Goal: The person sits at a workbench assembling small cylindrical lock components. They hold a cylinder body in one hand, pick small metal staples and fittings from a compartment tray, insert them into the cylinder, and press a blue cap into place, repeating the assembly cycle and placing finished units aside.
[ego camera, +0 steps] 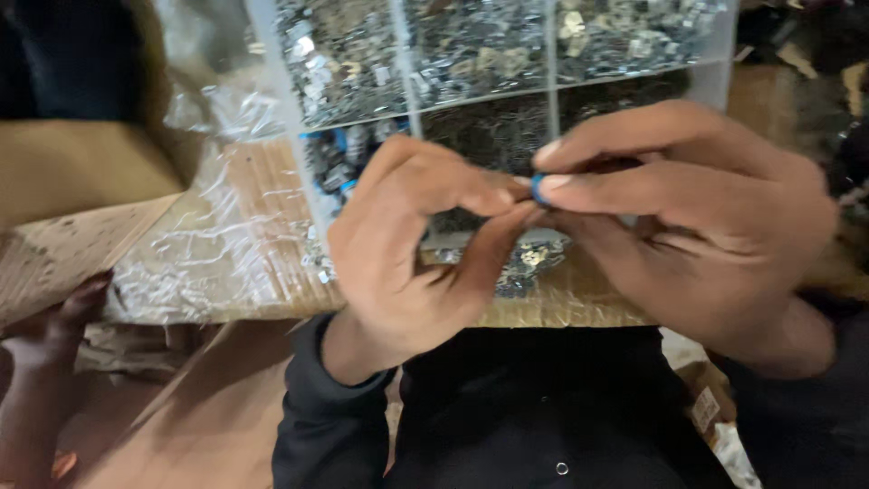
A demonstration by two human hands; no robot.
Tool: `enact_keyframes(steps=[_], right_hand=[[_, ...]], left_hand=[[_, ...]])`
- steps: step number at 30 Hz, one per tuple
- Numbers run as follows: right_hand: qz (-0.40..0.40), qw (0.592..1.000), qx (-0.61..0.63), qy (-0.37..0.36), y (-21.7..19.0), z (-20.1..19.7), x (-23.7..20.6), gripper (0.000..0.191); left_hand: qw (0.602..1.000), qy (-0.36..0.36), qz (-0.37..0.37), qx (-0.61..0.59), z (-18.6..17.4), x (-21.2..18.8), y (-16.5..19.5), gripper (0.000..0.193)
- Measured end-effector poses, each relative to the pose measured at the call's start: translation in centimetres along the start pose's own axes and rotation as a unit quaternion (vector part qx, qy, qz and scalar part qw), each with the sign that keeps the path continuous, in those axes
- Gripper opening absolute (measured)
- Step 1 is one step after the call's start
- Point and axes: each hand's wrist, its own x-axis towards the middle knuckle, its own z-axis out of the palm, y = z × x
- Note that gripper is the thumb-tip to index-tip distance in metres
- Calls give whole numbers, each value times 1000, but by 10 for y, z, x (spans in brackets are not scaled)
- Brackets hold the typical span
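Note:
My left hand (412, 244) and my right hand (697, 217) meet at the fingertips in front of me. Between them sits a small blue part (538, 188), pinched by fingers of both hands and mostly hidden. Both hands hover over the near edge of a clear divided tray (552, 91) whose compartments are filled with small metal pieces; one compartment also shows blue parts (339, 145). Black sleeves cover both my wrists.
The tray rests on a cardboard surface (262, 217) partly covered by crinkled clear plastic film (195, 263). Loose metal pieces (534, 258) lie by the tray's near edge. Another person's foot (63, 317) shows at lower left. Brown cardboard lies below.

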Motion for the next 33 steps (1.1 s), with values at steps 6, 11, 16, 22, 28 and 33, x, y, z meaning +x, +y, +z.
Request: enact_keyframes(steps=[6,11,16,22,28,33], right_hand=[[88,992,89,23,2,5,1,37],[102,991,74,33,-1,9,-4,39],[75,993,64,68,1,6,1,31],[87,991,69,80,-4,5,2,26],[76,993,44,76,-4,5,5,26],[63,996,26,60,-3,4,4,25]], left_hand=[[967,-34,85,237,-6,12,-3,28],[958,-81,66,267,1,10,-8,22],[962,-87,47,254,7,5,-9,17],[982,-48,3,183,0,11,-1,14],[996,-46,-32,67,-4,5,5,18],[996,-59,-35,48,-4,5,6,17]])
